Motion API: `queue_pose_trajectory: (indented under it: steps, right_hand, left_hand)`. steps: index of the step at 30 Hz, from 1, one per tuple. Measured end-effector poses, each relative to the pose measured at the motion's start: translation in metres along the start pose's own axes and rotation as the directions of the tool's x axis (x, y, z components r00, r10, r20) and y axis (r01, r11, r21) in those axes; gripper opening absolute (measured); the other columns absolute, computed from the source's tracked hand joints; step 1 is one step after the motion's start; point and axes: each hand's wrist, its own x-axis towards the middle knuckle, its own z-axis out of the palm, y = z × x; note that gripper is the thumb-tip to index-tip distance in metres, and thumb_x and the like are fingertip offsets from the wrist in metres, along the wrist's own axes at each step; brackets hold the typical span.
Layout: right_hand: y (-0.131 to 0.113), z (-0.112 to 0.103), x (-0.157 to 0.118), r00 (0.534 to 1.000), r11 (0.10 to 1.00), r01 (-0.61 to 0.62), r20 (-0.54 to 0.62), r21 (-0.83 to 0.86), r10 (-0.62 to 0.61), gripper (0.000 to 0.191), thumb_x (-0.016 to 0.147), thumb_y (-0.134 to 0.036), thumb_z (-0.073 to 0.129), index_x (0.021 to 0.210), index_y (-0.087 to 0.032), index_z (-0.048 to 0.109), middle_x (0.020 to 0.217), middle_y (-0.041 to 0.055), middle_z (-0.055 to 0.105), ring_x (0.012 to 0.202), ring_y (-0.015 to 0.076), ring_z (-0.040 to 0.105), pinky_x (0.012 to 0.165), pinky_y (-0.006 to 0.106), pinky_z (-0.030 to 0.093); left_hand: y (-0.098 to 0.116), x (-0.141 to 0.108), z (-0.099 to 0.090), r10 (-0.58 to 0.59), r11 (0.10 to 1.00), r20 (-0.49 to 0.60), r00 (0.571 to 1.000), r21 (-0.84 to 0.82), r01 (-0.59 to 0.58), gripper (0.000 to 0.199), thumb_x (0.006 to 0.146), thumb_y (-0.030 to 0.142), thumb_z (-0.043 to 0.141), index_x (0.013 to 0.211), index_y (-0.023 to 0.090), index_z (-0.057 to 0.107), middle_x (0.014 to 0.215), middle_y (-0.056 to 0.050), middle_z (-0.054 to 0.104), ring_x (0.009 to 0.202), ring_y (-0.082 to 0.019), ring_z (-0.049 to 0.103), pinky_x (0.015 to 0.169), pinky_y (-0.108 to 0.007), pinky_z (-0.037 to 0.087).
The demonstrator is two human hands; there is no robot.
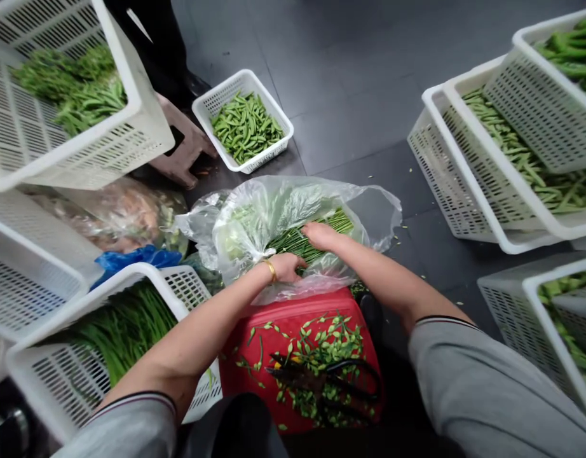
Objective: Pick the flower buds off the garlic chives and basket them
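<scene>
A clear plastic bag [293, 197] lies open on its side in front of me, with long thin green stems [338, 221] inside. My left hand [286, 267], with a gold bracelet at the wrist, is at the near edge of the stems, its fingers curled around part of them. My right hand [320, 236] lies on top of the stems with its fingers closed down on them. Nearer to me, a red stool-like surface [240, 369] holds cut green buds [338, 334] and black-handled scissors [316, 381].
White baskets of green vegetables stand at the left [152, 140] and right [464, 184]. A small basket [289, 130] of pods sits beyond the bag, beside a brown stool [178, 143]. A person's dark-clothed leg [164, 44] stands behind.
</scene>
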Motion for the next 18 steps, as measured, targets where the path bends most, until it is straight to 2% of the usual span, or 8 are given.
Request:
queue_pose_trajectory:
  steps: [2,5,7,9,12,14,16,18]
  right_hand:
    - [0.000,0.014,0.010,1.000,0.999,0.016,-0.020,-0.046,-0.017,0.054,0.084,-0.018,0.054,0.136,-0.003,0.046,0.138,0.0235,0.050,0.128,0.0290,0.046,0.108,0.037,0.032]
    - [0.004,0.027,0.017,0.999,0.994,-0.016,-0.035,-0.112,0.012,0.075,0.082,-0.027,0.061,0.143,0.004,0.031,0.142,0.0289,0.043,0.131,0.0359,0.039,0.109,0.046,0.027]
    - [0.003,0.032,0.017,0.999,0.989,-0.032,-0.010,-0.148,0.030,0.073,0.080,-0.027,0.064,0.140,0.004,0.037,0.134,0.0295,0.050,0.123,0.0369,0.045,0.105,0.047,0.030]
    - [-0.001,0.036,0.012,0.999,0.984,-0.033,0.027,-0.178,0.039,0.057,0.082,-0.024,0.060,0.131,0.003,0.048,0.122,0.0279,0.058,0.113,0.0352,0.052,0.100,0.047,0.034]
    - [-0.009,0.040,0.000,0.999,0.978,-0.006,0.047,-0.210,0.017,0.036,0.090,-0.017,0.044,0.118,-0.001,0.058,0.115,0.0258,0.062,0.111,0.0335,0.054,0.097,0.046,0.036]
    - [-0.009,0.040,-0.005,0.999,0.974,0.040,0.037,-0.223,-0.033,0.037,0.091,-0.016,0.041,0.121,-0.003,0.058,0.126,0.0252,0.057,0.122,0.0339,0.047,0.103,0.047,0.030]
    - [-0.003,0.037,-0.004,0.996,0.969,0.094,0.032,-0.227,-0.089,0.048,0.090,-0.023,0.050,0.135,-0.005,0.049,0.142,0.0237,0.046,0.134,0.0336,0.036,0.110,0.046,0.023]
    - [0.007,0.034,0.002,0.993,0.968,0.117,0.054,-0.222,-0.108,0.073,0.084,-0.034,0.063,0.145,-0.004,0.036,0.147,0.0241,0.041,0.136,0.0334,0.035,0.111,0.043,0.025]
  left_hand:
    - [-0.008,0.002,-0.006,-0.090,0.996,-0.086,0.992,-0.006,0.089,0.050,0.076,0.038,0.068,0.121,0.016,0.065,0.113,-0.017,0.070,0.103,-0.031,0.066,0.083,-0.032,0.048]
    - [-0.023,0.008,-0.025,-0.220,0.973,-0.296,0.930,0.004,0.231,0.052,0.083,0.036,0.062,0.130,0.014,0.056,0.122,-0.019,0.064,0.108,-0.030,0.064,0.088,-0.033,0.047]
    - [-0.032,0.009,-0.038,-0.269,0.957,-0.381,0.885,-0.003,0.290,0.051,0.083,0.033,0.063,0.129,0.014,0.055,0.119,-0.018,0.066,0.107,-0.029,0.064,0.088,-0.034,0.048]
    - [-0.036,0.008,-0.048,-0.278,0.955,-0.416,0.866,-0.025,0.295,0.045,0.081,0.032,0.065,0.123,0.016,0.058,0.111,-0.016,0.069,0.106,-0.030,0.064,0.088,-0.034,0.048]
    - [-0.031,0.003,-0.050,-0.230,0.970,-0.428,0.874,-0.032,0.240,0.045,0.079,0.034,0.068,0.121,0.019,0.058,0.109,-0.013,0.069,0.106,-0.029,0.064,0.089,-0.034,0.048]
    - [-0.021,-0.001,-0.042,-0.205,0.977,-0.401,0.893,-0.026,0.213,0.052,0.077,0.039,0.070,0.123,0.019,0.057,0.116,-0.014,0.066,0.107,-0.029,0.064,0.088,-0.033,0.049]
    - [-0.010,-0.008,-0.027,-0.181,0.983,-0.331,0.926,-0.024,0.183,0.057,0.075,0.045,0.071,0.123,0.018,0.058,0.120,-0.016,0.063,0.108,-0.031,0.064,0.086,-0.033,0.049]
    - [0.001,-0.015,-0.011,-0.125,0.992,-0.219,0.968,0.001,0.128,0.053,0.075,0.046,0.071,0.119,0.016,0.061,0.119,-0.017,0.064,0.107,-0.031,0.065,0.084,-0.033,0.050]
